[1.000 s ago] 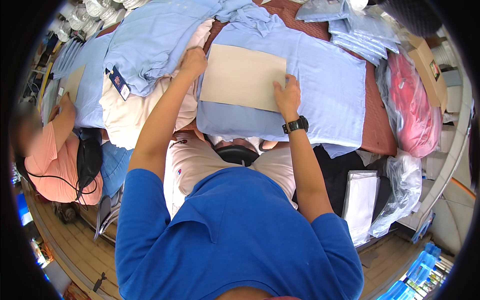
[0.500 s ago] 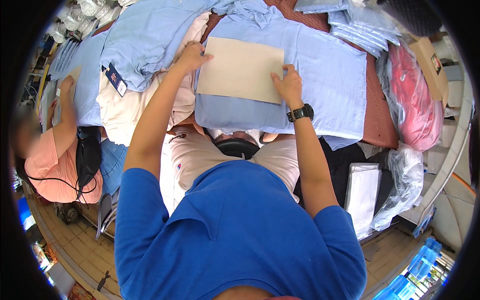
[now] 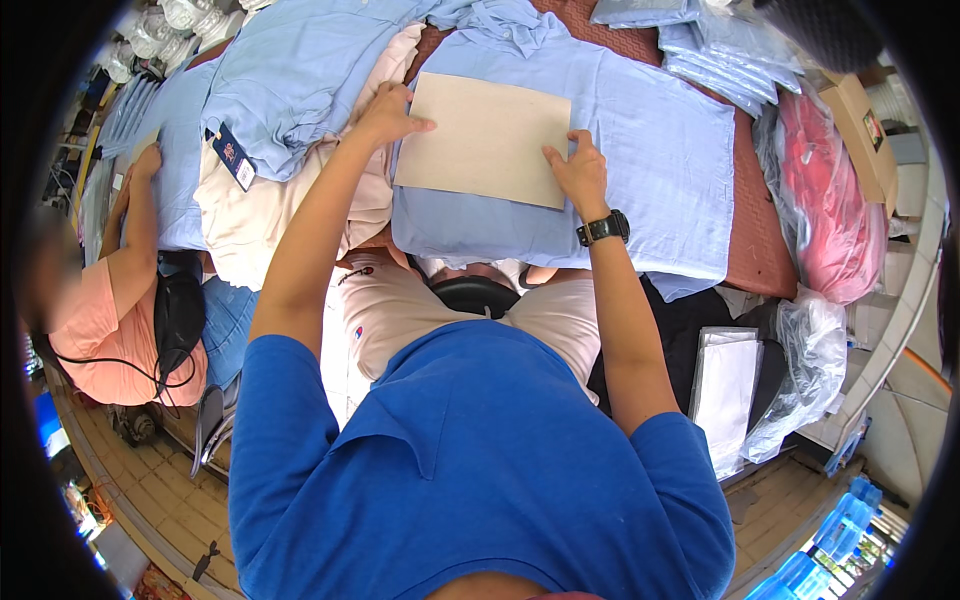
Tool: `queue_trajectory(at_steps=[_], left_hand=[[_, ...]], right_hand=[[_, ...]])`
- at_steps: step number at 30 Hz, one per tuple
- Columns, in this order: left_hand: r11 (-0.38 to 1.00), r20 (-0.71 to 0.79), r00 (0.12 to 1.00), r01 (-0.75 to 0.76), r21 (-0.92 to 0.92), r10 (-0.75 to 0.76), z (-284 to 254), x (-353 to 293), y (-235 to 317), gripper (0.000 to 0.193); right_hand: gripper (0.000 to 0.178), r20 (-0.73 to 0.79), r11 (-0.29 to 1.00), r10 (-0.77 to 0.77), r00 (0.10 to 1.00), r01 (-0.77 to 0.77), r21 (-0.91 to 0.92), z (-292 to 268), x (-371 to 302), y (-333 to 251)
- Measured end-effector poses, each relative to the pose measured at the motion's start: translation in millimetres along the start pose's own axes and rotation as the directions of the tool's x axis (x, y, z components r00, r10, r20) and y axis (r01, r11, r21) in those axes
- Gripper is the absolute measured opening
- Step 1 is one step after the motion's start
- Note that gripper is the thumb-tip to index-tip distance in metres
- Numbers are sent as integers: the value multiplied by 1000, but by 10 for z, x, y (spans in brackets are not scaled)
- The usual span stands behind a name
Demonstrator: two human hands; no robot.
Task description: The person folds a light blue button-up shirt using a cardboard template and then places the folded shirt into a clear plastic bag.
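A beige sheet of cardboard [image 3: 485, 140] lies flat on a light blue shirt [image 3: 660, 170] spread over the table in front of me. My left hand [image 3: 390, 115] is at the sheet's upper left edge, thumb stretched out over it and the fingers apart from the thumb. At the right edge, my right hand [image 3: 580, 172] has its thumb and fingers spread, with the thumb by the sheet's border. Neither hand shows a closed grip. The shirt's collar [image 3: 510, 30] lies at the far side, beyond the sheet.
Left of my left arm are piled light blue shirts [image 3: 300, 90] and pale pink garments [image 3: 240, 220], with a dark tag [image 3: 232, 155]. Bagged shirts [image 3: 715, 60] are stacked far right, near a red bagged bundle [image 3: 825, 190]. Another person [image 3: 120, 310] works at the left.
My left thumb has slid slightly further over the cardboard. My right hand and the sheet have barely moved. The other person's hand at the left has shifted.
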State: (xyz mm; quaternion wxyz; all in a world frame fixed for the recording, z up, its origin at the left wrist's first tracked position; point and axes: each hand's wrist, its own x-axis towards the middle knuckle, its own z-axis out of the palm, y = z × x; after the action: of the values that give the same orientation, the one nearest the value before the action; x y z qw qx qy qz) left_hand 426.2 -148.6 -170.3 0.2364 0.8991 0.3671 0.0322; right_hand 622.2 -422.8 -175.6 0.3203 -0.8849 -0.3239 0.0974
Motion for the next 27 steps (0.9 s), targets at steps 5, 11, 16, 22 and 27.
queue_trajectory(at_steps=[5, 11, 16, 22, 27], left_hand=[[999, -12, 1000, 18, -36, -19, -43, -91, 123, 75], [867, -278, 835, -386, 317, 474, 134, -417, 446, 61], [825, -177, 818, -492, 277, 547, 497, -622, 537, 53], [839, -159, 836, -477, 262, 525, 555, -659, 553, 53], [843, -175, 835, -474, 254, 522, 562, -676, 541, 54]], right_hand=[[52, 18, 999, 32, 999, -32, -7, -6, -6, 1], [51, 2, 1000, 18, 1000, -18, -19, -12, -24, -25], [51, 5, 1000, 18, 1000, -18, 2, -15, -40, -42], [51, 8, 1000, 7, 1000, -7, 2, -10, -29, -8], [52, 12, 1000, 4, 1000, -4, 19, 3, -31, 10]])
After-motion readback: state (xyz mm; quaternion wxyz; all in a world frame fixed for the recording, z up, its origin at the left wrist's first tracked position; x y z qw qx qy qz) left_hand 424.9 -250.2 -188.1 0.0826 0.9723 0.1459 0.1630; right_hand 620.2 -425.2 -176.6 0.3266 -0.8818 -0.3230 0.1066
